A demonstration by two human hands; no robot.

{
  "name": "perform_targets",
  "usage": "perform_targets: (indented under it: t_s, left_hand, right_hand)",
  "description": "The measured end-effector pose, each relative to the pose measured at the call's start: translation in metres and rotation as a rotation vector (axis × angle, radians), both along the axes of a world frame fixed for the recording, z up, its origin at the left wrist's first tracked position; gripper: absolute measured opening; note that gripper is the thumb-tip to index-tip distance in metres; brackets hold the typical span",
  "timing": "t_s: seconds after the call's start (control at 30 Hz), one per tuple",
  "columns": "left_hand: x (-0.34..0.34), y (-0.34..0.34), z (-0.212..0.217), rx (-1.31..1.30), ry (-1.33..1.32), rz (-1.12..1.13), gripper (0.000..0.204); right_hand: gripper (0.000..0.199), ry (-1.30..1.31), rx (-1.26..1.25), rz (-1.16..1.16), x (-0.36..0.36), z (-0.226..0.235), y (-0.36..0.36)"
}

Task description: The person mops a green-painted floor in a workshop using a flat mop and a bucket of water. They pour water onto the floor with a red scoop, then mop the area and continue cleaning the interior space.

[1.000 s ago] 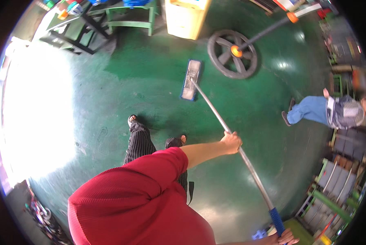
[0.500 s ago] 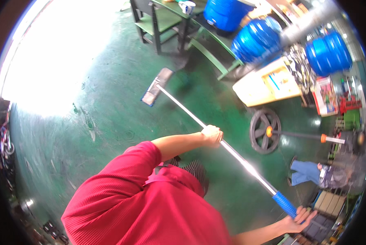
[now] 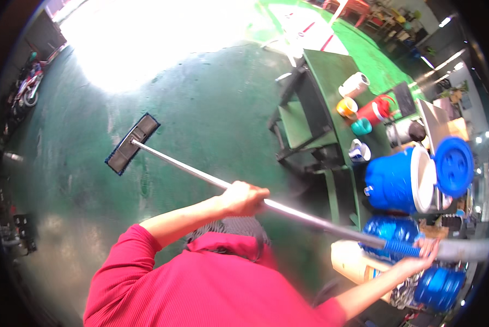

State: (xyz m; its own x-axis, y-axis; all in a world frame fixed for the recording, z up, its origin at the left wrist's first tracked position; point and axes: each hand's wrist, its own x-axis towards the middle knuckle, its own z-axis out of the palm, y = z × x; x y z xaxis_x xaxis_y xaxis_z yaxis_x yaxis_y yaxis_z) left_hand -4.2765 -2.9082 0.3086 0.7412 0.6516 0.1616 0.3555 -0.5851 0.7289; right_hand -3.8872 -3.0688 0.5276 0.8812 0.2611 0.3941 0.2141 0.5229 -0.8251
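A flat mop has its wide grey head [image 3: 125,152], edged with blue fringe, on the green floor left of the middle. Its silver pole [image 3: 187,172] slants from there down to the right, passing in front of my body. Partway along it, my left hand [image 3: 244,198] is closed around the pole. My right hand [image 3: 427,256] grips the end of the blue handle sleeve [image 3: 399,248] at the far right. Both arms wear red sleeves.
To the right stands a dark green table [image 3: 331,82] with a mug [image 3: 359,151], a red jug [image 3: 376,110] and other containers. A chair [image 3: 299,124] is beside it. Nearer are a blue cooler [image 3: 389,180] and blue water bottles [image 3: 439,288]. A motorcycle [image 3: 31,90] stands far left.
My view has turned left, so the table and cooler appear lower and more to the right. The mop head appears farther left and lower. Both hands still hold the pole.
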Motion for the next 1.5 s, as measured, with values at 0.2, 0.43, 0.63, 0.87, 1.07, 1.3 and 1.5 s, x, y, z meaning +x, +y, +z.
perform_targets:
  t_s: [0.2, 0.43, 0.63, 0.87, 1.07, 1.3, 1.5]
  left_hand:
    - [-0.166, 0.198, -0.048, -0.07, 0.41, 0.499, 0.018]
    - [-0.235, 0.433, -0.132, -0.232, 0.421, 0.717, 0.016]
    - [-0.244, 0.647, -0.111, -0.419, 0.451, 0.727, 0.015]
    - [-0.27, 0.91, -0.134, -0.516, 0.406, 0.728, 0.018]
    - [-0.317, 1.137, -0.107, -0.439, 0.448, 0.994, 0.017]
    - [-0.338, 1.443, -0.126, -0.488, 0.363, 0.929, 0.018]
    - [-0.333, 1.746, -0.131, -0.497, 0.407, 0.603, 0.018]
  right_hand:
    - [0.019, 0.37, -0.019, 0.682, -0.044, -0.021, 0.38]
    - [0.015, 0.282, -0.189, 0.858, -0.164, -0.078, 0.776]
    - [0.018, 0.24, -0.25, 0.809, -0.197, -0.061, 1.017]
    - [0.018, 0.181, -0.256, 0.799, -0.245, -0.081, 1.311]
    - [0.017, 0.246, -0.258, 0.985, -0.323, -0.065, 1.6]
    - [0.015, 0.128, -0.169, 0.995, -0.351, -0.056, 1.888]
    - [0.016, 0.101, -0.183, 0.701, -0.328, -0.013, 2.075]
